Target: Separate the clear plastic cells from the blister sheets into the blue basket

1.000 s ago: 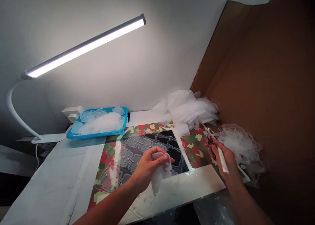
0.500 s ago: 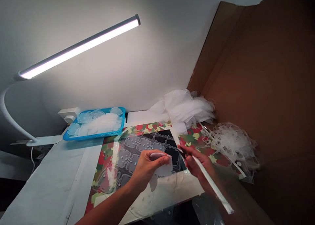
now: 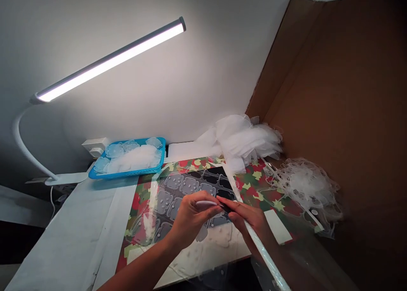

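My left hand (image 3: 190, 219) is closed on a thin, pale, flexible piece (image 3: 205, 203), which bends between thumb and fingers. Wrapped in my right hand (image 3: 252, 218) is a slim tool with a long white handle (image 3: 266, 257) and a dark tip end. That end meets the pale piece at my left fingertips; the exact tip is hidden. Beneath both hands lies a black sheet (image 3: 226, 194) with rows of clear, rounded-square shapes (image 3: 173, 181) on it. A pale flap hangs below my left hand.
A blue tray (image 3: 127, 172) at the back left holds translucent pieces. White thin sheets (image 3: 244, 138) are heaped at the back. Tangled clear scraps (image 3: 305, 183) lie right, by a cardboard wall (image 3: 343, 91). A lit lamp (image 3: 111, 62) hangs over the left.
My right hand has moved left, bringing the tool's dark end from apart to the pale piece. My left hand still grips the piece. The whole view has shifted slightly.
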Demonstrator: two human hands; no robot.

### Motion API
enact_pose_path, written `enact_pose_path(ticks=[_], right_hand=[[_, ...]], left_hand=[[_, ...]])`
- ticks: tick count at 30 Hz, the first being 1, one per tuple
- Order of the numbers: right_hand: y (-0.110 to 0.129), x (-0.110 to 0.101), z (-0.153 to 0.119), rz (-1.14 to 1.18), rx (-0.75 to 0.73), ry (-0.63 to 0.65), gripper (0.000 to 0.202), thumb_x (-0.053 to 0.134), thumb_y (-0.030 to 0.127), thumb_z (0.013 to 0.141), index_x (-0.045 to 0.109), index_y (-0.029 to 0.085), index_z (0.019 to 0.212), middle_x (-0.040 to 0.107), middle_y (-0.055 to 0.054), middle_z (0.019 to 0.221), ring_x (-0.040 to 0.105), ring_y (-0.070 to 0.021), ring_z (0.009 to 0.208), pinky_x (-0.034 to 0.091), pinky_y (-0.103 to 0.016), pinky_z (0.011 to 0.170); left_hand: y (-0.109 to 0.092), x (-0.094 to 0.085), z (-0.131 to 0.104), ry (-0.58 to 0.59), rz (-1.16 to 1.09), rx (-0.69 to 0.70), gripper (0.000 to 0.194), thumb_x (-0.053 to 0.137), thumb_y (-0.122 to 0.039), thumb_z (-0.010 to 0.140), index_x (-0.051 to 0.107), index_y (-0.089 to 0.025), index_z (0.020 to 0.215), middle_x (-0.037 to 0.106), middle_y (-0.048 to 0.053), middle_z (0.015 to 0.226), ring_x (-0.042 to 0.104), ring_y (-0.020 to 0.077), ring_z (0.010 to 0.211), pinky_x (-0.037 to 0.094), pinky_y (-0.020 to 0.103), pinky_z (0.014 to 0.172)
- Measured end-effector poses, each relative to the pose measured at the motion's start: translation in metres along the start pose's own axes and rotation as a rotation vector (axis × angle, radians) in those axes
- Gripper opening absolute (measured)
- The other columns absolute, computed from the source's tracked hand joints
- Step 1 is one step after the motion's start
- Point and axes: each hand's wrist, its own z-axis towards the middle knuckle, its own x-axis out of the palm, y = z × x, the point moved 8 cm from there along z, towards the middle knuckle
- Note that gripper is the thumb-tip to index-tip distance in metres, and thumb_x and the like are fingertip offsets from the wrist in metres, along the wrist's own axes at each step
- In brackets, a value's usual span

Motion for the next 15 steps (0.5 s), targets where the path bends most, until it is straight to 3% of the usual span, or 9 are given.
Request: enact_pose_path(ticks=[7,15], right_hand=[[0.012,-0.004,0.0,-0.105,-0.097,-0.069,0.037,0.047,0.04,0.097,0.064,0.023,0.126,0.074,-0.005,0.094,0.07,-0.0145,0.075,0.056,-0.02,0.064],[0.016,-0.005,0.0,-0.219,-0.103,-0.057,0.037,0.045,0.036,0.098,0.062,0.024,0.129,0.074,-0.006,0.098,0.071,-0.0159,0.078,0.057,-0.022,0.067]], left_hand=[[0.003,0.0,-0.002,-0.003,0.01,0.002,0.019,0.076,-0.033,0.077,0.072,-0.014,0.076,0.063,0.002,0.072,0.059,0.0119,0.069,0.048,0.021,0.065],[0.002,0.002,-0.004,-0.009,0.034,-0.017,0.025,0.076,-0.04,0.076,0.073,-0.015,0.078,0.064,0.003,0.075,0.06,0.0148,0.072,0.051,0.024,0.067]])
